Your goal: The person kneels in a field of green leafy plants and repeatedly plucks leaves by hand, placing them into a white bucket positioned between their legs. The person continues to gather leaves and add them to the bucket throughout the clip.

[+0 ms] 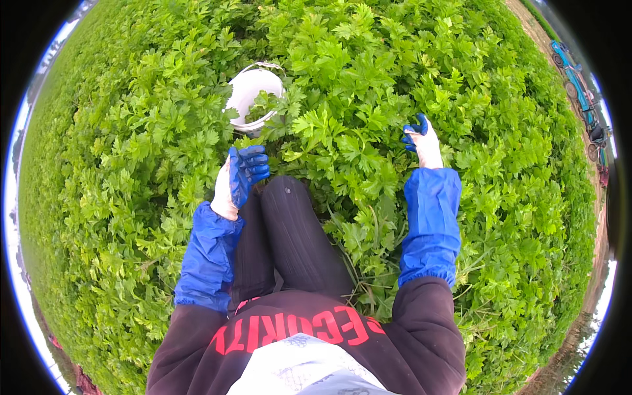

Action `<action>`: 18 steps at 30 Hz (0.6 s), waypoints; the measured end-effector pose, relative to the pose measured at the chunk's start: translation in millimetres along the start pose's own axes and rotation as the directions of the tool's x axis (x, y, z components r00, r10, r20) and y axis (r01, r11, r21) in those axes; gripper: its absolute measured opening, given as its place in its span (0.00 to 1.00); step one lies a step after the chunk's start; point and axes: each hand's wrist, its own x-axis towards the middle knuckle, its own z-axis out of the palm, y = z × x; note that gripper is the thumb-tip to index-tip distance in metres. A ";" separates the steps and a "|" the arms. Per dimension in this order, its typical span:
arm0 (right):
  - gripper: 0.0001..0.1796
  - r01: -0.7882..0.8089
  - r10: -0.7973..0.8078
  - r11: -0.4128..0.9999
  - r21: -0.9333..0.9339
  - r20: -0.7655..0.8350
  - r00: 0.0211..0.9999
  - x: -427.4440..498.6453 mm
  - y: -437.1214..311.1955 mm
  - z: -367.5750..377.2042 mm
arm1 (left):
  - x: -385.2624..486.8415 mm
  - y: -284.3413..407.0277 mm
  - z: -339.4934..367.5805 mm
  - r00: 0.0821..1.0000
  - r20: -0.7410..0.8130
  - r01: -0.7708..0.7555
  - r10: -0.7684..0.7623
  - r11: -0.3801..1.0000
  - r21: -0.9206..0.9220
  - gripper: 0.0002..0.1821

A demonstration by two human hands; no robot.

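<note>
Both my hands wear white work gloves with blue-coated palms and fingers, above blue sleeve covers. My left hand (pixel 240 178) is raised beside my knee, fingers apart and somewhat curled, with nothing in it. Out to the right, my right hand (pixel 423 139) hovers at the leaves with curled fingers; whether it holds a stem cannot be told. A white plastic bucket (pixel 245 94) with a wire handle stands tilted among the plants, just beyond my left hand. Some leafy green stalks (pixel 264 105) show inside it. Dense, leafy, celery-like plants (pixel 340 123) spread between my hands and all around.
My bent legs in dark trousers (pixel 301 237) are low among the plants. Long grass blades (pixel 368 284) lie beside my right thigh. Far off at the right edge, blue farm vehicles (pixel 577 89) stand on a bare dirt track (pixel 538 32).
</note>
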 end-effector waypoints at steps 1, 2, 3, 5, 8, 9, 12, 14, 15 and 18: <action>0.38 -0.025 0.023 0.998 0.053 0.031 0.999 20.7 14.4 3.7 | 10.9 -1.1 -2.2 1.000 -0.017 -0.018 0.018 1.000 -0.026 0.32; 0.38 -0.038 0.040 0.998 -0.053 0.046 0.998 30.4 18.6 12.5 | 21.0 -3.1 -4.9 0.999 -0.029 -0.016 0.015 0.999 -0.027 0.32; 0.38 -0.041 0.050 0.986 -0.159 0.057 0.997 40.4 19.8 18.9 | 31.5 -3.5 -6.2 0.999 -0.035 -0.020 0.019 0.999 -0.031 0.31; 0.32 -0.029 0.038 0.979 -0.200 0.040 0.998 54.0 24.2 28.3 | 47.7 -6.5 -8.0 0.997 -0.074 -0.038 0.036 0.999 -0.027 0.31; 0.16 0.026 -0.039 0.950 -0.310 -0.037 0.999 52.9 26.4 51.7 | 59.5 -18.6 -30.8 0.995 -0.100 -0.028 0.026 1.000 -0.011 0.31; 0.15 0.066 -0.081 0.930 -0.362 -0.027 0.996 49.2 25.2 57.4 | 61.1 -19.3 -34.3 0.995 -0.101 -0.021 0.020 1.000 -0.006 0.31; 0.11 0.109 -0.122 0.908 -0.404 -0.007 0.992 42.2 21.8 66.2 | 65.9 -20.8 -38.0 0.985 -0.172 -0.027 0.025 1.000 -0.009 0.31; 0.10 0.188 -0.223 0.883 -0.431 -0.030 0.974 48.7 35.1 56.0 | 70.5 -21.4 -36.0 0.992 -0.129 -0.015 0.012 1.000 -0.016 0.31; 0.09 0.232 -0.273 0.868 -0.439 -0.032 0.962 51.0 37.5 59.0 | 70.0 -19.5 -36.1 0.993 -0.116 -0.014 0.012 1.000 -0.017 0.30; 0.07 0.325 -0.419 0.750 -0.576 -0.033 0.907 47.7 35.1 59.8 | 66.8 -14.7 -35.6 0.992 -0.122 -0.012 0.014 1.000 0.016 0.30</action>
